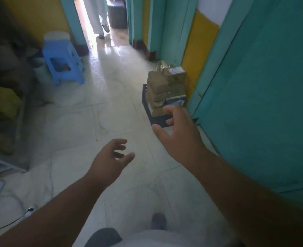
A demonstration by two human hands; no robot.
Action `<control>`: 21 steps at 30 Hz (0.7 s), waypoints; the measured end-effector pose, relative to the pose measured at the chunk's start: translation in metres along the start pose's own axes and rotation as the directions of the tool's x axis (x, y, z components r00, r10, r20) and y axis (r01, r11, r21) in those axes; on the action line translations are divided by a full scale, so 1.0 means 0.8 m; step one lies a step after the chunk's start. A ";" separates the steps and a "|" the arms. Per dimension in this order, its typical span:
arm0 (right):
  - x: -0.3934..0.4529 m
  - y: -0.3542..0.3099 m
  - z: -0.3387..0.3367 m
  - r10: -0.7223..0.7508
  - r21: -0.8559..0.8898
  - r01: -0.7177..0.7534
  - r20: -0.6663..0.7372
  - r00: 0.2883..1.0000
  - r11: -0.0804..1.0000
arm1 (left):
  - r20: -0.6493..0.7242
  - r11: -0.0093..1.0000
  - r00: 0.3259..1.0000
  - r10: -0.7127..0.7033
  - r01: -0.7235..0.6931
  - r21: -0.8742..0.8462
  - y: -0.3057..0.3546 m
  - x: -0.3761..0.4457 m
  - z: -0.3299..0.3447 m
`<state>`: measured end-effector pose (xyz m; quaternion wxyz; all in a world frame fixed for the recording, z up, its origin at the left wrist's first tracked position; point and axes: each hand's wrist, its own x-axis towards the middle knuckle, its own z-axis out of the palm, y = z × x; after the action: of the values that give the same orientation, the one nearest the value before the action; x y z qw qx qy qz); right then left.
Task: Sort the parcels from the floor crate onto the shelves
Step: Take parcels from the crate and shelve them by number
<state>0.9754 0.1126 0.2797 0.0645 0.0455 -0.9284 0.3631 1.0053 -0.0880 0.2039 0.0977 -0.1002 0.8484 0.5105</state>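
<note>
Head-camera view, looking down a hallway: a dark plastic crate (148,104) sits on the floor against the right-hand wall, stacked high with parcels (157,86) wrapped in dull brown paper and tape, blocky and rectangular, with one cardboard box (176,73) bearing a pale label on top and a blue-and-white package (175,101) lower down. The crate lies ahead of both hands, neither of which touches it. The right hand (180,134) reaches toward it with fingers spread and relaxed, holding nothing; its fingertips overlap the crate's near edge in the picture, though whether they have reached it cannot be told. The left hand (109,161) is lower and to the left, well apart from the crate, fingers loosely curled and empty. Both bare forearms stretch in from the bottom corners. The floor (75,125) is pale, glossy tile with faint veining. A large teal door (264,86) with a matte painted surface fills the right side, beside a yellow wall panel (198,49). A blue plastic stool (63,63) stands at the left wall. At the far doorway a person's legs (100,20) in light clothing show in bright light. A grey shoe (158,221) shows at the bottom.
</note>
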 end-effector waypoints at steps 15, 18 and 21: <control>0.394 -0.031 0.116 0.150 0.027 -0.147 -0.175 0.973 0.989 | 0.149 0.993 0.986 0.077 -0.089 0.078 0.064 0.429 -0.160; 0.449 0.008 0.104 0.222 -0.025 -0.236 -0.263 0.939 0.971 | 0.246 0.979 0.960 0.132 -0.165 0.119 0.106 0.523 -0.130; 0.510 0.059 0.095 0.275 -0.050 -0.307 -0.326 0.905 0.950 | 0.303 0.976 0.938 0.165 -0.200 0.087 0.143 0.615 -0.082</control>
<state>0.5596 0.0798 0.2554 0.1591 -0.1554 -0.9195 0.3241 0.4972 -0.1282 0.1991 0.1807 0.0622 0.8584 0.4761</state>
